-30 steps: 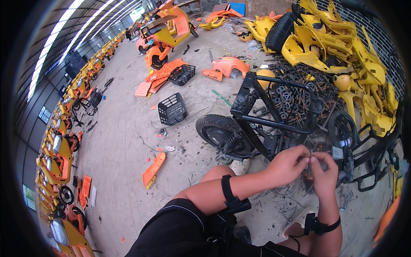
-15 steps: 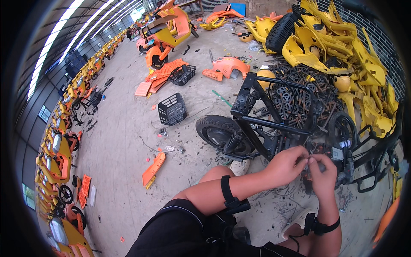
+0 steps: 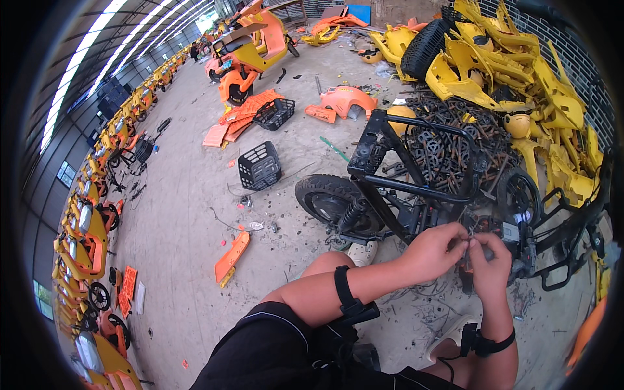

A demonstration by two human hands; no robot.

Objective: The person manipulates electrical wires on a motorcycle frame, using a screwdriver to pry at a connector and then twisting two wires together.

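Observation:
My left hand [image 3: 442, 250] and my right hand [image 3: 489, 257] meet at their fingertips, both closed in a pinch on something small that I cannot make out, possibly a wire. Just beyond them is a dark electrical unit with wiring and a silver part [image 3: 510, 233], low on a stripped black scooter frame [image 3: 374, 179]. The frame has a rear wheel with a black tyre [image 3: 318, 195] at its left end and another wheel [image 3: 518, 195] shows behind it on the right. Both my forearms wear black straps.
Heaped yellow body panels [image 3: 487, 65] and rusty metal parts [image 3: 455, 143] lie behind the frame. Black baskets [image 3: 260, 166], orange panels [image 3: 231, 257] and scraps litter the concrete floor [image 3: 175, 221]. Rows of scooters [image 3: 91, 234] line the left. An orange-yellow scooter [image 3: 257, 49] stands at the back.
My hands stay together at nearly the same spot, with only slight finger movement. The whole view has shifted very slightly.

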